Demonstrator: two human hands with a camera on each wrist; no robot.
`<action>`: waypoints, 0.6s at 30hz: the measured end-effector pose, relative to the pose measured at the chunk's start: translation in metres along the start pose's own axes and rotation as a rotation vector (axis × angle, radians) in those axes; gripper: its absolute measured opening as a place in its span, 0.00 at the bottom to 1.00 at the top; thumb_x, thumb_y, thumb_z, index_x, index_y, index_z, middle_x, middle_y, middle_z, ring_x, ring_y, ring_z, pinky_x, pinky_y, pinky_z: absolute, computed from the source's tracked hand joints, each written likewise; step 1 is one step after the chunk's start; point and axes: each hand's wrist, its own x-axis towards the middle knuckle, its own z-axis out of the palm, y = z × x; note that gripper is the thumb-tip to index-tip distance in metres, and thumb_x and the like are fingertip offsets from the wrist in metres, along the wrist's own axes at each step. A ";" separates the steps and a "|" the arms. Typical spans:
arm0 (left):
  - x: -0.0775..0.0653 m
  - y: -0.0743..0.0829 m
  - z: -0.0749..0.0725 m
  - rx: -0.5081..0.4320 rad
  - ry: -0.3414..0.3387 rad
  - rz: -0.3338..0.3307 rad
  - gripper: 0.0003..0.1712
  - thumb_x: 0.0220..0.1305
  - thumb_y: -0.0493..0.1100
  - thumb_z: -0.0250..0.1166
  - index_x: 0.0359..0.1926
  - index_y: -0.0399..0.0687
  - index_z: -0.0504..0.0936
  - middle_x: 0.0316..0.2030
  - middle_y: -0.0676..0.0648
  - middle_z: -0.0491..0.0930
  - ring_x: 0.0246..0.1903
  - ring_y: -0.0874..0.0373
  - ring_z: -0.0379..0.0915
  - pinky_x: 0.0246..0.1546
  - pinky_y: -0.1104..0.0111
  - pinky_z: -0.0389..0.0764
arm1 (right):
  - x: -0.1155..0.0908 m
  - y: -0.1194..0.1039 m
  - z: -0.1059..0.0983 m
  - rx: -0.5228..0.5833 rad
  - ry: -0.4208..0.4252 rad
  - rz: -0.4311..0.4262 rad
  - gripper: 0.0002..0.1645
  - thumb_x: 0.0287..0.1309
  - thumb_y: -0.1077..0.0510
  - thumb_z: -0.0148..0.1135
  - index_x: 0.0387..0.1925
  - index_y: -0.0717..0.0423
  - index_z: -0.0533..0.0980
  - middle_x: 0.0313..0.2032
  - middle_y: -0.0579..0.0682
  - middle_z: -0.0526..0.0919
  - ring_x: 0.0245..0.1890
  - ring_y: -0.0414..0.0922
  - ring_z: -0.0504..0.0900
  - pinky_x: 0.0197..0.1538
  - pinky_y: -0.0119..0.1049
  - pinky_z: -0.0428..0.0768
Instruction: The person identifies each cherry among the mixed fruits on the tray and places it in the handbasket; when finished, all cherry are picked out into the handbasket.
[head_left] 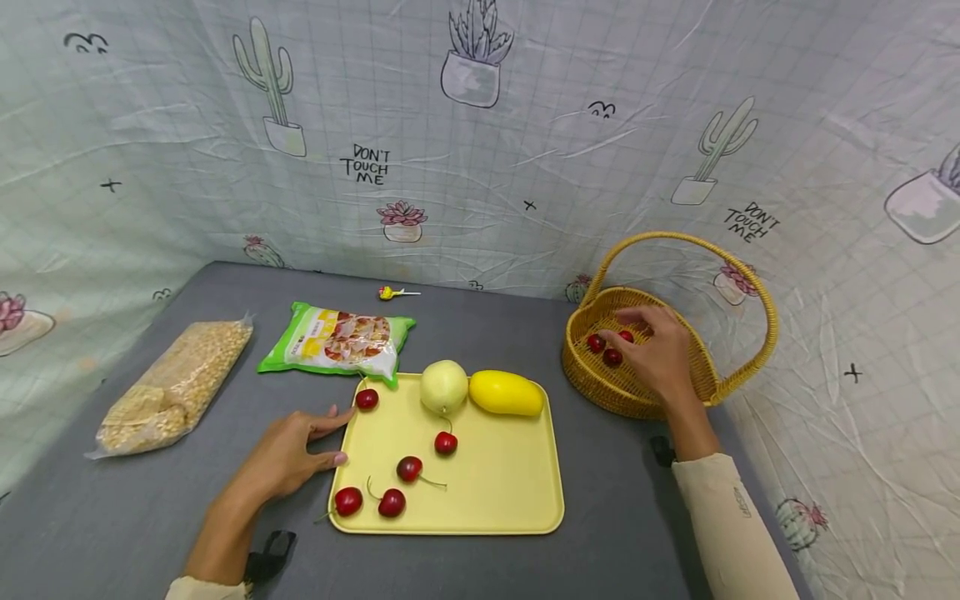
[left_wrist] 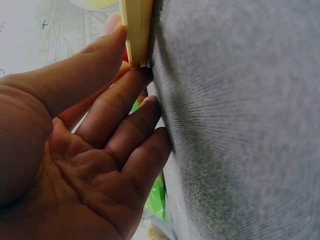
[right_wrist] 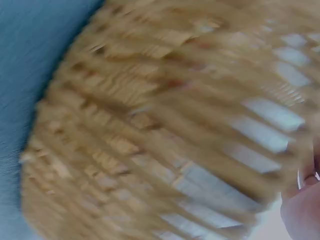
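My left hand (head_left: 288, 454) rests at the left edge of the yellow tray (head_left: 502, 492), thumb and index fingertips touching its rim. In the left wrist view, the thumb (left_wrist: 95, 55) lies along the tray's side (left_wrist: 135, 30). Several dark red cherries with stems lie on the tray, one (head_left: 367, 399) near that index finger. A pale round fruit (head_left: 443, 386) and a yellow oblong fruit (head_left: 507, 393) sit along its far edge. My right hand (head_left: 660, 348) is over the wicker basket (head_left: 600, 387), thumb and index finger apart. Three cherries (head_left: 612, 357) show inside, beside its fingertips.
Behind the tray lies a green-and-white food packet (head_left: 348, 340), with a lollipop (head_left: 387, 292) beyond it. A clear bag of pale kernels (head_left: 176, 385) is at the left. The basket's tall handle (head_left: 768, 333) arches up at the right, near the printed cloth wall.
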 end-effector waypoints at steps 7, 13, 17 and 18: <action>0.001 -0.001 0.000 0.009 -0.002 -0.001 0.40 0.57 0.46 0.81 0.70 0.48 0.81 0.68 0.29 0.75 0.70 0.29 0.70 0.66 0.32 0.70 | -0.002 -0.041 -0.001 0.080 -0.020 -0.123 0.23 0.43 0.60 0.89 0.43 0.57 0.89 0.39 0.54 0.91 0.36 0.47 0.77 0.40 0.27 0.72; 0.001 -0.001 0.000 0.008 -0.009 -0.003 0.40 0.57 0.46 0.81 0.71 0.48 0.80 0.68 0.29 0.75 0.70 0.29 0.71 0.66 0.32 0.70 | -0.012 -0.074 0.003 0.155 -0.101 -0.156 0.25 0.44 0.58 0.89 0.46 0.51 0.89 0.39 0.50 0.89 0.35 0.38 0.74 0.39 0.23 0.73; 0.000 0.000 0.001 -0.002 0.000 -0.005 0.39 0.58 0.45 0.81 0.70 0.48 0.81 0.68 0.30 0.75 0.70 0.29 0.70 0.67 0.32 0.70 | -0.020 -0.093 0.008 0.201 -0.141 -0.192 0.26 0.43 0.59 0.89 0.48 0.51 0.89 0.40 0.48 0.89 0.36 0.43 0.77 0.42 0.28 0.77; 0.000 0.000 0.001 -0.003 0.003 -0.006 0.39 0.58 0.45 0.81 0.70 0.48 0.81 0.68 0.30 0.75 0.70 0.29 0.70 0.68 0.32 0.70 | -0.022 -0.097 0.009 0.205 -0.154 -0.203 0.27 0.43 0.58 0.89 0.48 0.51 0.89 0.41 0.48 0.89 0.37 0.43 0.77 0.43 0.29 0.78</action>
